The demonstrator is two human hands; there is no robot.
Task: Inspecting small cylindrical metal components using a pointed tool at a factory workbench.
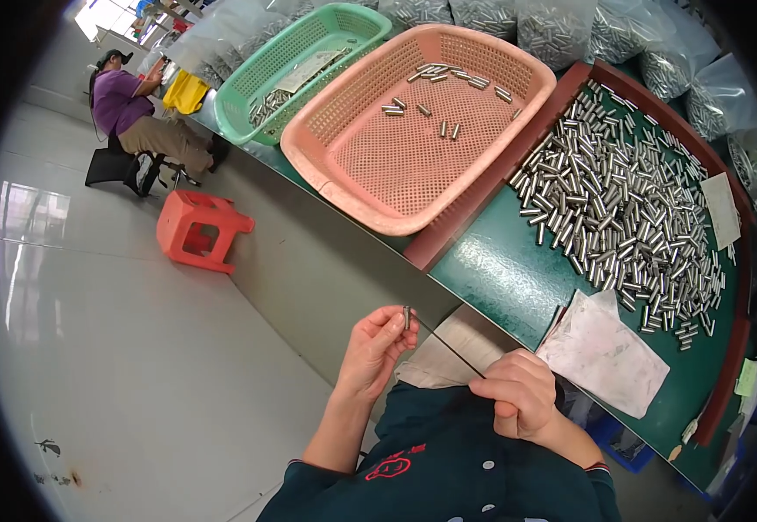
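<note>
In front of my body, my left hand [373,350] pinches a small metal cylinder [407,320] upright between thumb and fingertips. My right hand [520,393] is closed on a thin dark rod [452,350]. The rod's far end reaches up to the cylinder; whether it enters it or only touches it I cannot tell. To the right, a large heap of similar shiny metal cylinders [622,209] covers much of the green tabletop [500,261]. A stained white cloth [609,357] lies on the table's near edge, close to my right hand.
A pink plastic basket [344,196] holds several loose cylinders; a green basket [237,117] stands beyond it. Dark red strips [457,222] border the heap. Filled clear bags [557,35] line the back. On the left are a red stool [196,230] and a seated person [130,104].
</note>
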